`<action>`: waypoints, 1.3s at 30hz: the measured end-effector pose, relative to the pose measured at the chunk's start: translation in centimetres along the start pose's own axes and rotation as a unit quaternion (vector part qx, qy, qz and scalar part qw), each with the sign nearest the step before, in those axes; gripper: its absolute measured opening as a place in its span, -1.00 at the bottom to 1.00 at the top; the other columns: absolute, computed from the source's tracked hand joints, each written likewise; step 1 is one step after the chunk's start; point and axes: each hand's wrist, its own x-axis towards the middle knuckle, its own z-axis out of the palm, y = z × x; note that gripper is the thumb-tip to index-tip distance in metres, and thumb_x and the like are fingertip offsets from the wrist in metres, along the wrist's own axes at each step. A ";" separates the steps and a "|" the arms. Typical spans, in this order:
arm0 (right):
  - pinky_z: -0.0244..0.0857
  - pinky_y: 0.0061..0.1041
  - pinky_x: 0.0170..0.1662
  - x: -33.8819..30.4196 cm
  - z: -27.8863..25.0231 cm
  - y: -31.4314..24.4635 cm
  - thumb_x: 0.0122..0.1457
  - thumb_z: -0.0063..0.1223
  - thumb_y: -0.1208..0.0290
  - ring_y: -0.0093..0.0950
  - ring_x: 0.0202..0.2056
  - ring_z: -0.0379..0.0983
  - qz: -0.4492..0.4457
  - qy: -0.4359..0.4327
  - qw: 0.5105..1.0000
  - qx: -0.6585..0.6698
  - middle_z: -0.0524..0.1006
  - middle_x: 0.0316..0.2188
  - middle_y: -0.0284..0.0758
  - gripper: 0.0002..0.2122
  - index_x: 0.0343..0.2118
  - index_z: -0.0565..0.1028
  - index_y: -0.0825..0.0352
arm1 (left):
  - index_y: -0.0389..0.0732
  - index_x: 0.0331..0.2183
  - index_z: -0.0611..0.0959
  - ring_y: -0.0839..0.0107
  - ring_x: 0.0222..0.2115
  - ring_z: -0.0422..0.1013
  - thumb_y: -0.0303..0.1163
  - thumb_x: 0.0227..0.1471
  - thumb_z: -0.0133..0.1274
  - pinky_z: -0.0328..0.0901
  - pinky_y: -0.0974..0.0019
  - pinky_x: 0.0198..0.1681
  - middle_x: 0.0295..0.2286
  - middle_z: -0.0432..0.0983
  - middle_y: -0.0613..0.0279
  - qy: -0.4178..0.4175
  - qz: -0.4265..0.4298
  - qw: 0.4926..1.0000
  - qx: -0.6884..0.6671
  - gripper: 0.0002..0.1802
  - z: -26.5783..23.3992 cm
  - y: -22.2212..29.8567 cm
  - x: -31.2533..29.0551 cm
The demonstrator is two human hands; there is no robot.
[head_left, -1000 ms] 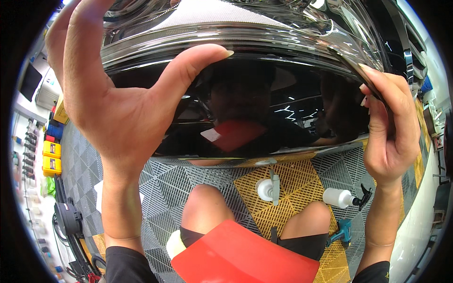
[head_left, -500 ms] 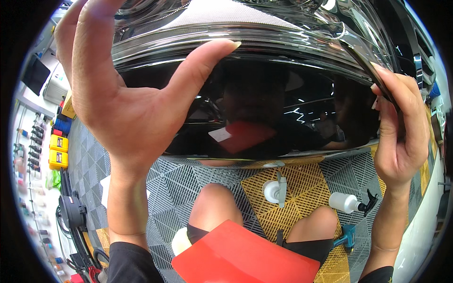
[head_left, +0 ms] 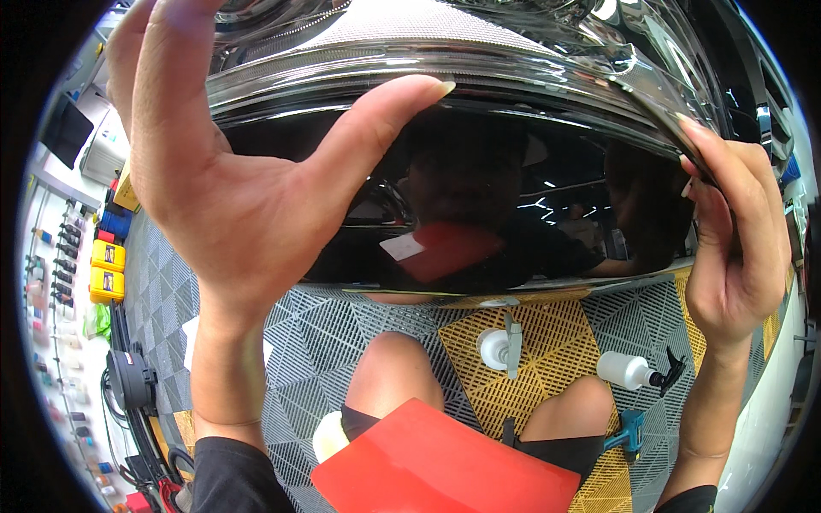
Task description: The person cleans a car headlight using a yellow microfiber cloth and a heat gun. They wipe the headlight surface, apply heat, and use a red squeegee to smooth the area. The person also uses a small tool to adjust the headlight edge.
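A glossy black car panel [head_left: 479, 188], curved and reflective, fills the middle, with a clear headlight [head_left: 410, 64] above it. My left hand [head_left: 231, 188] is spread over the panel's left part, thumb stretched toward the seam under the headlight, fingers pointing up past the top edge. It holds nothing; whether it touches the surface I cannot tell. At the right end, my right hand [head_left: 740, 231] pinches a thin, flat black strip [head_left: 650, 115] between thumb and fingers. The strip lies nearly along the headlight's lower right edge; its exact kind does not show.
A red curved panel [head_left: 445, 462] rests across my lap. On the grey and yellow grid floor [head_left: 547, 333] are two white spray bottles [head_left: 624, 369] and a teal power tool [head_left: 631, 434]. Yellow boxes [head_left: 107, 270] and a black reel [head_left: 130, 380] stand left.
My right hand has shifted slightly right, and the black strip now lies flatter against the headlight's edge. My left thumb has moved a little to the right.
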 end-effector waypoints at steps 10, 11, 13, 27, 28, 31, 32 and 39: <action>0.47 -0.49 -0.10 1.1 -0.1 -0.2 0.20 0.18 0.71 -0.31 -0.19 0.60 -0.028 -0.004 0.998 -0.048 0.66 -0.16 -0.08 -0.74 -0.04 0.60 0.53 | -0.11 0.11 0.61 0.28 0.13 0.41 -0.31 -0.06 0.48 0.26 0.14 0.14 0.04 0.57 0.20 -0.005 -0.010 1.000 0.003 -0.32 0.0 -0.2 -0.2; 0.47 -0.49 -0.10 1.1 -0.1 -0.1 0.19 0.18 0.71 -0.31 -0.19 0.60 -0.032 -0.004 0.998 -0.048 0.66 -0.16 -0.08 -0.74 -0.04 0.60 0.53 | -0.11 0.11 0.61 0.28 0.13 0.41 -0.31 -0.06 0.48 0.26 0.14 0.14 0.04 0.57 0.20 -0.007 -0.010 1.000 0.005 -0.32 0.0 -0.1 -0.2; 0.47 -0.49 -0.10 1.4 0.1 -0.2 0.19 0.18 0.72 -0.30 -0.19 0.60 -0.044 -0.011 0.997 -0.063 0.66 -0.16 -0.07 -0.74 -0.04 0.60 0.53 | -0.11 0.11 0.61 0.28 0.13 0.41 -0.31 -0.06 0.48 0.26 0.13 0.14 0.04 0.57 0.20 -0.010 -0.010 1.000 0.006 -0.32 0.0 -0.2 -0.3; 0.47 -0.50 -0.14 2.4 0.6 -1.5 0.16 0.18 0.74 -0.32 -0.22 0.60 -0.041 -0.030 0.995 -0.091 0.66 -0.18 -0.07 -0.73 -0.05 0.61 0.53 | -0.11 0.12 0.60 0.27 0.14 0.41 -0.33 -0.04 0.46 0.23 0.09 0.16 0.06 0.57 0.19 -0.020 -0.013 1.000 0.006 -0.33 0.0 -0.2 -0.4; 0.47 -0.50 -0.14 2.3 0.6 -1.5 0.16 0.18 0.74 -0.32 -0.22 0.60 -0.040 -0.030 0.995 -0.092 0.66 -0.18 -0.08 -0.73 -0.05 0.61 0.52 | -0.11 0.12 0.60 0.27 0.14 0.41 -0.33 -0.04 0.46 0.23 0.09 0.16 0.06 0.57 0.19 -0.020 -0.013 1.000 0.006 -0.33 0.0 -0.2 -0.4; 0.47 -0.50 -0.14 2.3 0.4 -1.5 0.16 0.19 0.74 -0.33 -0.22 0.60 -0.037 -0.032 0.994 -0.095 0.66 -0.18 -0.09 -0.72 -0.05 0.61 0.51 | -0.11 0.12 0.60 0.27 0.14 0.41 -0.34 -0.04 0.46 0.23 0.08 0.17 0.06 0.57 0.19 -0.019 -0.014 1.000 0.004 -0.34 0.2 -0.2 -0.4; 0.47 -0.50 -0.14 2.3 0.2 -1.5 0.16 0.19 0.74 -0.33 -0.21 0.60 -0.036 -0.032 0.994 -0.097 0.66 -0.18 -0.09 -0.72 -0.04 0.61 0.51 | -0.11 0.12 0.60 0.27 0.14 0.41 -0.34 -0.04 0.46 0.23 0.08 0.17 0.06 0.57 0.19 -0.018 -0.014 1.000 0.003 -0.34 0.3 -0.3 -0.4; 0.46 -0.51 -0.13 2.2 0.6 -1.6 0.17 0.19 0.73 -0.34 -0.20 0.60 -0.030 -0.032 0.994 -0.096 0.65 -0.18 -0.09 -0.73 -0.04 0.61 0.50 | -0.10 0.12 0.60 0.27 0.15 0.41 -0.35 -0.03 0.45 0.21 0.05 0.18 0.06 0.57 0.18 -0.024 -0.014 1.000 0.010 -0.34 0.0 -0.3 -0.6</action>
